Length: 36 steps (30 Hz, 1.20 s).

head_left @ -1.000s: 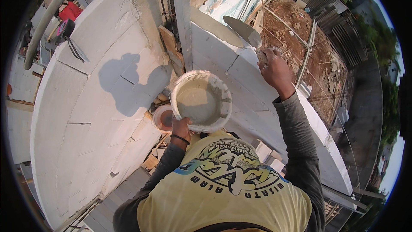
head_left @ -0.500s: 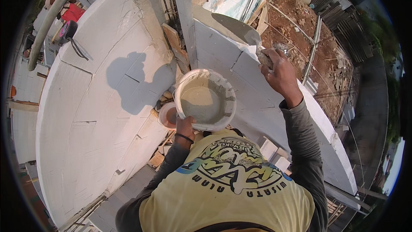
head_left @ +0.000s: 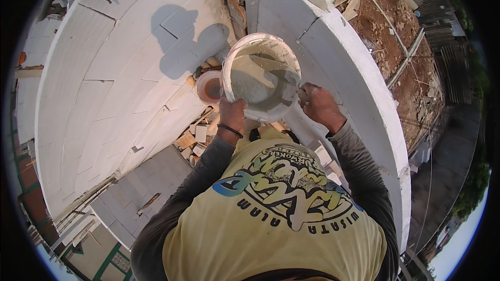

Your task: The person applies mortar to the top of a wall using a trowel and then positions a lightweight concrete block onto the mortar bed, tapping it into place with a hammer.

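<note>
Down from the top of the right wall point(head_left: 338, 36), the right grip point(head_left: 319, 105) and the trowel point(head_left: 285, 87) have come to the right side of the bucket point(head_left: 261, 40). The trowel points left, away from the fingers and into the bucket, and its long side runs that way too. Its blade looks so much like the wet grey mortar point(head_left: 250, 80) that it is hard to see where the tip is.

The bucket's round mouth faces up. It is held in front of the person's yellow shirt point(head_left: 281, 229), between the right wall and the left wall point(head_left: 88, 125).

The right grip is curled closed around the trowel's handle, which it mostly hides. The left grip point(head_left: 232, 113) is closed on the near left edge of the bucket, with a black band point(head_left: 229, 130) on that wrist.

Both walls are made of pale blocks. A small tub point(head_left: 200, 89) sits lower down, just left of the bucket. Broken bits point(head_left: 200, 134) lie below it, and red-brown dirt point(head_left: 383, 18) is past the right wall
</note>
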{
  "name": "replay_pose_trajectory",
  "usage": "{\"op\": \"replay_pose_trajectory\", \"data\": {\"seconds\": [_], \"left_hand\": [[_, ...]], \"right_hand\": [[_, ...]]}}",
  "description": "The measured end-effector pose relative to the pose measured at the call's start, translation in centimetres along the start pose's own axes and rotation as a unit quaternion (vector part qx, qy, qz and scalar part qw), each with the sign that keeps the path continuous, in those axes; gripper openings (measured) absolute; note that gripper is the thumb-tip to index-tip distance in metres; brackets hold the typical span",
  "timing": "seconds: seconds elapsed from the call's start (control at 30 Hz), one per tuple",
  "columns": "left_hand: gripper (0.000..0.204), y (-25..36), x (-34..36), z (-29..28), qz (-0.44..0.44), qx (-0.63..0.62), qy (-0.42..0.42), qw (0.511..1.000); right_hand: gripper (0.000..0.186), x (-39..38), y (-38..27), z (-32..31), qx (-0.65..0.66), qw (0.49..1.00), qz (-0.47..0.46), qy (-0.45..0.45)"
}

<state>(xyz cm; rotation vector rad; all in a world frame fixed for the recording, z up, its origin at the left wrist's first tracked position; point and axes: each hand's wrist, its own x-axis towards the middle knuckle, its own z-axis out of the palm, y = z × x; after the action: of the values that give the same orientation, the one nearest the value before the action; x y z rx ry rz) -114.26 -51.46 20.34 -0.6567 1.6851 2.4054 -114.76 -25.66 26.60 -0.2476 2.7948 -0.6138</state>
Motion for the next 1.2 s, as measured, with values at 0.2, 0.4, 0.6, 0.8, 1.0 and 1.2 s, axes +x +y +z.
{"op": "replay_pose_trajectory", "data": {"seconds": [0.2,0.4,0.6,0.8,1.0,1.2], "left_hand": [[0.065,-1.1,-3.9,1.9,0.003,0.039,-0.019,0.999],[0.050,-1.9,-6.5,2.1,-0.045,-0.037,0.008,0.998],[0.052,-0.8,-7.2,2.9,-0.075,-0.069,-0.049,0.994],[0.056,0.5,-6.7,3.9,-0.078,-0.096,-0.098,0.987],[0.050,0.7,-4.6,3.5,-0.110,-0.085,-0.128,0.982],[0.043,-0.3,-1.4,1.4,-0.126,-0.044,-0.112,0.985]], "right_hand": [[0.020,-2.3,3.1,0.6,0.005,0.994,0.001,-0.108],[0.021,-8.6,4.0,-4.8,0.444,0.862,0.165,-0.180],[0.029,-11.8,4.8,-8.0,0.643,0.739,0.156,-0.128],[0.035,-11.1,2.4,-14.3,0.287,0.937,0.058,0.192],[0.039,-7.9,3.0,-13.7,-0.141,0.954,0.074,0.254],[0.044,-8.8,2.6,-12.4,-0.130,0.943,0.123,0.282]]}}
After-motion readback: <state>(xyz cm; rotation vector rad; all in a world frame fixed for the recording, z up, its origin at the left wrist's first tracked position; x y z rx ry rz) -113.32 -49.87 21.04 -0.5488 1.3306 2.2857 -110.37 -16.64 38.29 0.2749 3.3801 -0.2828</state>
